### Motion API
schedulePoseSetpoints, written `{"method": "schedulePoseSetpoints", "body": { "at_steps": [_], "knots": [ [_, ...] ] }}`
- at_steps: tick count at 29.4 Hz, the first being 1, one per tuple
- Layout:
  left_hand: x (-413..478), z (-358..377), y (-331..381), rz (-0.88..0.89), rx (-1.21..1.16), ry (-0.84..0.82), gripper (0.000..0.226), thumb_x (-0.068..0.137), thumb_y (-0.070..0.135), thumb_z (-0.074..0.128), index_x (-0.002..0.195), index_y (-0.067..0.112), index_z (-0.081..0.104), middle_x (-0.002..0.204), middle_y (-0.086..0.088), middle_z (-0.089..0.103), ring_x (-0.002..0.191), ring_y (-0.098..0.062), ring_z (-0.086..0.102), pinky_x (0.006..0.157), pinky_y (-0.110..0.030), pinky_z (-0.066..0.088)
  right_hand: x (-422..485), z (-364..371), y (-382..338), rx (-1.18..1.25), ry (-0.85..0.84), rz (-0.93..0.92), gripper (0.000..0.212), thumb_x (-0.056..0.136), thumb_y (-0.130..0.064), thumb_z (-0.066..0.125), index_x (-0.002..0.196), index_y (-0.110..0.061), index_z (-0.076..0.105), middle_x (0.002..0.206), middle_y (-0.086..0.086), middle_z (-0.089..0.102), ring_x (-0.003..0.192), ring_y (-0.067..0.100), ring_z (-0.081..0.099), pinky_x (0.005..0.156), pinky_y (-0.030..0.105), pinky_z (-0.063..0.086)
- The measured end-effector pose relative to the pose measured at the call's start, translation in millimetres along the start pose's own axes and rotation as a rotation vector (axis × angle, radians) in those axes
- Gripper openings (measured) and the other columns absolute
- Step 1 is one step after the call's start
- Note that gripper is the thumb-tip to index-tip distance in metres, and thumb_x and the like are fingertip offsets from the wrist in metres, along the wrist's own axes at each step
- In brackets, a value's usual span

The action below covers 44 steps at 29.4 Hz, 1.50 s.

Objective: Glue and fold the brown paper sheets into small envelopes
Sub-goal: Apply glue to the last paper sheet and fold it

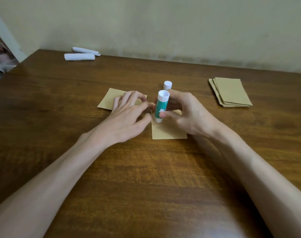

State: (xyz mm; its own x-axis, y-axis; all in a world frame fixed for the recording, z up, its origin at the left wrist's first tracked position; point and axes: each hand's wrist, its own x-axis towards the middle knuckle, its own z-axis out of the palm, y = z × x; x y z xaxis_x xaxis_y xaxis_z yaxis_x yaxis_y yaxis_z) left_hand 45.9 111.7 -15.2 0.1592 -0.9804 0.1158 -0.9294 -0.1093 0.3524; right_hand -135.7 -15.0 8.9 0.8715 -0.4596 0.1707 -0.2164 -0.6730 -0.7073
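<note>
From the head view, the right hand [185,112] pinches the glue stick [160,107] upright, tip down on the brown sheet [168,133], the left hand [129,110] loosely curled steadying beside it, gluing underway by my read, with the stack [232,92] unfolded.

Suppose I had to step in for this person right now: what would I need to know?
Right hand: holds the glue stick upright, tip down on the brown sheet in front.
Left hand: fingers steady that sheet's left edge.
Cap: stands just behind.
Another brown piece lies to the left; the waiting stack is far right.
Done: possibly one piece. Left: glue, fold, then the stack.
</note>
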Motion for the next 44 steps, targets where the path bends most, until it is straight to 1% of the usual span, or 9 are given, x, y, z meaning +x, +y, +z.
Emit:
{"method": "schedulePoseSetpoints", "body": {
  "at_steps": [2,8,15,19,25,30,35,39,44],
  "knots": [
    [0,-1,0,0.007,0.057,0.0,0.037,0.104,0.043,0.047,0.137,0.028,0.056,0.145,0.006,0.035,0.145,-0.013,0.02,0.12,-0.043,0.016,-1,-3,-1,0.003,-0.035,-0.019,0.026,0.097,-0.004,0.072,0.116,-0.02,0.067,0.118,-0.01,0.074,0.117,0.004,0.069,0.11,0.039,0.053],
    [2,1,0,-0.021,0.041,0.02,0.038,0.099,0.049,0.059,0.132,0.03,0.06,0.144,0.008,0.039,0.145,-0.014,0.023,0.118,-0.043,0.02,-1,-13,-6,0.012,-0.155,-0.023,0.027,0.096,0.006,0.068,0.118,-0.01,0.068,0.116,-0.004,0.075,0.117,0.003,0.069,0.107,0.027,0.053],
    [3,1,-3,-0.029,-0.038,0.048,0.039,0.094,0.054,0.066,0.131,0.04,0.063,0.136,0.011,0.043,0.14,-0.012,0.028,0.112,-0.041,0.025,0,-10,-3,-0.045,-0.061,0.031,0.035,0.087,-0.028,0.086,0.116,-0.019,0.07,0.116,-0.007,0.076,0.112,0.004,0.071,0.104,0.037,0.057],
    [4,-2,-3,-0.047,-0.045,0.022,0.04,0.093,0.055,0.069,0.13,0.042,0.063,0.137,0.01,0.043,0.141,-0.012,0.028,0.109,-0.04,0.025,-6,-5,0,-0.023,0.021,0.013,0.034,0.084,-0.033,0.088,0.11,-0.019,0.071,0.109,-0.007,0.078,0.104,0.005,0.073,0.098,0.037,0.059],
    [6,-5,-1,-0.085,-0.037,0.001,0.045,0.092,0.055,0.07,0.133,0.039,0.063,0.139,0.009,0.042,0.141,-0.013,0.028,0.112,-0.042,0.026,-9,-9,-6,0.025,-0.125,-0.012,0.025,0.096,-0.005,0.073,0.12,-0.014,0.069,0.117,-0.009,0.076,0.117,0.001,0.069,0.11,0.033,0.052],
    [6,-5,0,-0.101,-0.049,-0.008,0.046,0.092,0.056,0.07,0.134,0.041,0.062,0.139,0.009,0.043,0.141,-0.013,0.028,0.111,-0.041,0.026,-9,-8,-9,0.007,-0.142,-0.002,0.026,0.096,-0.008,0.075,0.117,-0.02,0.069,0.115,-0.013,0.076,0.117,-0.002,0.068,0.11,0.037,0.053],
    [5,-8,1,-0.102,-0.054,-0.034,0.043,0.091,0.057,0.07,0.132,0.046,0.062,0.141,0.011,0.041,0.144,-0.014,0.024,0.113,-0.042,0.024,-15,-12,-12,0.04,-0.179,-0.024,0.026,0.095,0.001,0.072,0.118,-0.01,0.068,0.116,-0.007,0.077,0.116,-0.001,0.069,0.108,0.026,0.052],
    [3,-9,2,-0.105,-0.062,-0.032,0.043,0.09,0.056,0.072,0.131,0.05,0.062,0.14,0.01,0.042,0.144,-0.015,0.024,0.114,-0.044,0.024,-19,-14,-15,0.05,-0.262,-0.044,0.025,0.097,0.005,0.068,0.117,-0.01,0.069,0.118,-0.006,0.076,0.118,0.002,0.069,0.105,0.019,0.05],
    [4,-10,4,-0.122,-0.057,-0.049,0.042,0.092,0.055,0.07,0.132,0.052,0.061,0.14,0.011,0.039,0.144,-0.013,0.022,0.115,-0.043,0.022,-25,-20,-15,0.074,-0.32,-0.039,0.027,0.096,0.0,0.071,0.12,-0.011,0.068,0.119,-0.005,0.076,0.117,0.005,0.07,0.104,0.023,0.052]
  ]
}}
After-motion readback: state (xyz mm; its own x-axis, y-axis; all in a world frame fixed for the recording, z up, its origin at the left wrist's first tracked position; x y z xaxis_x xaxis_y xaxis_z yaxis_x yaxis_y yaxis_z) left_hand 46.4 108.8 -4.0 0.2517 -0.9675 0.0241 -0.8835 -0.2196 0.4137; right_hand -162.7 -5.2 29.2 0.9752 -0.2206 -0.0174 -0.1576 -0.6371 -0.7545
